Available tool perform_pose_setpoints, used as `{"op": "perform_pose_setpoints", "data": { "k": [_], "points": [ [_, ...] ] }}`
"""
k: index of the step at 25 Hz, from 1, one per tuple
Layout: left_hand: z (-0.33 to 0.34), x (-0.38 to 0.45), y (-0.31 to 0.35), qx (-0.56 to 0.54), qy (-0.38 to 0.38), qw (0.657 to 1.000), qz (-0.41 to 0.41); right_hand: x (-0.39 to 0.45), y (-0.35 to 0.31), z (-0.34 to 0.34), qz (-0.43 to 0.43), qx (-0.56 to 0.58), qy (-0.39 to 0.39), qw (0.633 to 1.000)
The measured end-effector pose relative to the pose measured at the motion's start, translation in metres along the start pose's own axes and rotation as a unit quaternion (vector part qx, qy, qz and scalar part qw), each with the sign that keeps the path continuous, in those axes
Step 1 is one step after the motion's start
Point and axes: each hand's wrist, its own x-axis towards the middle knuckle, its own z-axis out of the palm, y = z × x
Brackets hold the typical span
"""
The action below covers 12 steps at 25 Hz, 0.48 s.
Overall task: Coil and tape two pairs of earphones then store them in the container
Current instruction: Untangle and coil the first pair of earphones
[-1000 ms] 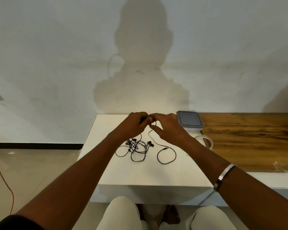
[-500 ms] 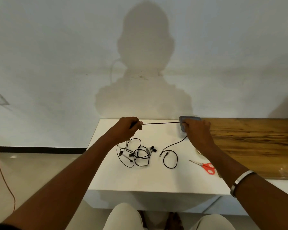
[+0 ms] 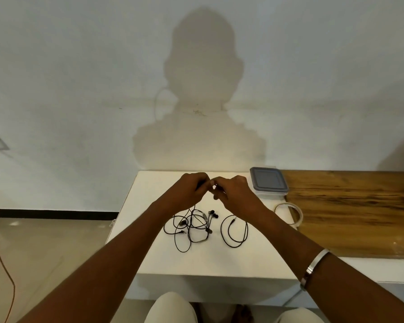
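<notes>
Two hands meet above the bench [image 3: 254, 259]: your left hand [image 3: 189, 191] and right hand [image 3: 236, 194] both have fingers curled, pinching a thin black cord between them. Loose earphones [image 3: 191, 226] lie tangled on the bench below, with one cord loop [image 3: 234, 230] beside them. Expect them light, limp and springy, so pinch near the plug and wind gently. The container [image 3: 267, 184] sits lidded, tape [image 3: 288, 214] near it.
</notes>
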Motion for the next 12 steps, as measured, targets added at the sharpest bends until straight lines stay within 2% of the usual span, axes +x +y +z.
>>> {"op": "perform_pose_setpoints", "data": {
  "k": [3,5,8,12],
  "points": [
    [-0.005,-0.003,-0.003,-0.006,-0.007,1.0,-0.022,0.0,0.018,-0.008,-0.017,-0.073,0.039,0.996],
    [-0.006,-0.005,-0.005,0.001,-0.007,1.0,-0.029,-0.004,0.028,-0.018,-0.001,-0.08,0.077,0.994],
    [-0.006,-0.005,-0.004,0.004,-0.013,1.0,-0.02,-0.011,0.038,-0.023,0.025,-0.126,0.093,0.987],
    [-0.006,-0.006,-0.007,0.009,-0.018,1.0,-0.022,-0.019,0.054,-0.025,0.068,-0.107,0.155,0.98]
  ]
}}
